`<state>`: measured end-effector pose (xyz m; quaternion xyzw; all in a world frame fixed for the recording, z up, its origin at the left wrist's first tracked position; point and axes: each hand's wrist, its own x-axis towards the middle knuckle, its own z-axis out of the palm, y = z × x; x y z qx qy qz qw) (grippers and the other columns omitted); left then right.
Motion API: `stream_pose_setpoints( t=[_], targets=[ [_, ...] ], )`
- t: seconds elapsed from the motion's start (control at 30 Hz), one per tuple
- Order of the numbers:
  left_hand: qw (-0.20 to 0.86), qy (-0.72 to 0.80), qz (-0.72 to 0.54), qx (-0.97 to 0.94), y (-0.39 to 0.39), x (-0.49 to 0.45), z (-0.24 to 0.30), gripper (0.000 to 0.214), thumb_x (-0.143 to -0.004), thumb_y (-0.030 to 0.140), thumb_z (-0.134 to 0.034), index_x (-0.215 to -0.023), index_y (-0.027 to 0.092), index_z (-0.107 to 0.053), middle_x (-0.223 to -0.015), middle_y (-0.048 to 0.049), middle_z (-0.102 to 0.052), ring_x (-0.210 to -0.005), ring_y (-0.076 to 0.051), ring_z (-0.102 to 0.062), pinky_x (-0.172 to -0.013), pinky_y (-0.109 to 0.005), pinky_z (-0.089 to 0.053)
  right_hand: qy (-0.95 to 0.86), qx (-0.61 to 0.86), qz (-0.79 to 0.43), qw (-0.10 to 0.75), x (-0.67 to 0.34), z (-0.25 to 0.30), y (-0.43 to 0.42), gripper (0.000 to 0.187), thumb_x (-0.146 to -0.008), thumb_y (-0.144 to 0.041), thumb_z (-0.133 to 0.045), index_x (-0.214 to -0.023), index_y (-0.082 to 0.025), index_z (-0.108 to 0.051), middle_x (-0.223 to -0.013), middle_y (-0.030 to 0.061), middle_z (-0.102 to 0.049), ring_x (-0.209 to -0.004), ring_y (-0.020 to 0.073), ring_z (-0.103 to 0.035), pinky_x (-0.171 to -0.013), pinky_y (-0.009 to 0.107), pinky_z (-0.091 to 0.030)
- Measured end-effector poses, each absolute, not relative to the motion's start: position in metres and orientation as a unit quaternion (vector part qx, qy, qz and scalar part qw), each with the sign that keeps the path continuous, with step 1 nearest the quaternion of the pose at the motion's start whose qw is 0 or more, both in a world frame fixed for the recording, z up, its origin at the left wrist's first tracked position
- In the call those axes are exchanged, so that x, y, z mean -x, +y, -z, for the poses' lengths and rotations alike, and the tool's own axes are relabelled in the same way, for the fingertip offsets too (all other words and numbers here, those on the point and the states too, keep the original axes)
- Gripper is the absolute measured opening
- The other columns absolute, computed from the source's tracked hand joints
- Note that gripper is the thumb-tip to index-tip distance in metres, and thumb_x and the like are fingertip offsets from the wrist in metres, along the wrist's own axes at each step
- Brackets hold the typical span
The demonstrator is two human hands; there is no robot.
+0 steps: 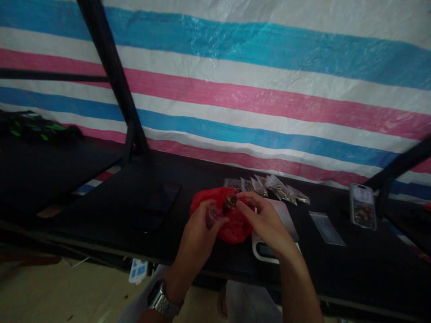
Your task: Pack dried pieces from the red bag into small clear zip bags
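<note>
A red plastic bag lies open on the black table, with both hands over it. My left hand is closed around a small see-through plastic piece, perhaps a cup or lid; its exact kind is hard to make out. Between the fingertips of my right hand is a small round transparent container with brownish-gold bits inside, tilted toward me above the bag. Just right of the bag, partly under my right hand, sits a white digital scale.
Several small filled plastic bags lie behind the scale. A flat transparent zip bag and a phone are to the right. On the left are a dark flat device, a black post and a black-green object.
</note>
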<state>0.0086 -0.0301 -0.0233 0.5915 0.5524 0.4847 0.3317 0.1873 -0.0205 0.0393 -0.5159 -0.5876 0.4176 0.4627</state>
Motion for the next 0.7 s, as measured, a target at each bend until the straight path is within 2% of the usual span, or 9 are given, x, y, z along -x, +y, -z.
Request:
stream_pose_setpoints(
  t=[0.1,0.23,0.43,0.7],
  targets=[
    [0.344,0.544,-0.468,-0.606,-0.031,-0.011,0.023,0.034,-0.088,0.038,-0.072,-0.119,0.027,-0.063,-0.111,-0.0039,-0.075,-0.102,-0.026,-0.071,-0.094,-0.042,-0.053,-0.620,0.508,-0.386,0.456,-0.186,-0.041,-0.022,0.022,-0.087,-0.038,-0.070,-0.104,-0.024,-0.074,-0.102,0.0029,-0.077,-0.093,0.0207,-0.070,-0.089,0.035,-0.055],
    [0.368,0.533,-0.471,-0.598,-0.032,-0.013,0.024,0.035,-0.092,0.035,-0.067,-0.124,0.026,-0.060,-0.122,-0.0077,-0.074,-0.110,-0.027,-0.072,-0.097,-0.043,-0.054,-0.672,0.532,-0.326,0.400,-0.181,-0.043,-0.027,0.022,-0.085,-0.028,-0.075,-0.107,-0.028,-0.077,-0.107,0.0015,-0.076,-0.104,0.0245,-0.067,-0.102,0.043,-0.049],
    [0.377,0.513,-0.493,-0.593,-0.030,-0.013,0.028,0.036,-0.093,0.030,-0.062,-0.128,0.023,-0.058,-0.126,-0.0095,-0.072,-0.113,-0.026,-0.071,-0.101,-0.042,-0.054,-0.724,0.525,-0.224,0.389,-0.172,-0.048,-0.032,0.038,-0.082,-0.009,-0.075,-0.111,-0.033,-0.078,-0.111,-0.0005,-0.074,-0.110,0.0239,-0.061,-0.105,0.044,-0.043],
    [0.391,0.490,-0.520,-0.580,-0.029,-0.013,0.027,0.034,-0.093,0.026,-0.062,-0.126,0.022,-0.055,-0.118,-0.0076,-0.072,-0.103,-0.022,-0.071,-0.093,-0.037,-0.055,-0.764,0.482,-0.165,0.396,-0.163,-0.049,-0.030,0.034,-0.088,-0.008,-0.072,-0.112,-0.032,-0.076,-0.114,0.0009,-0.077,-0.110,0.0248,-0.063,-0.105,0.045,-0.045]
  ],
)
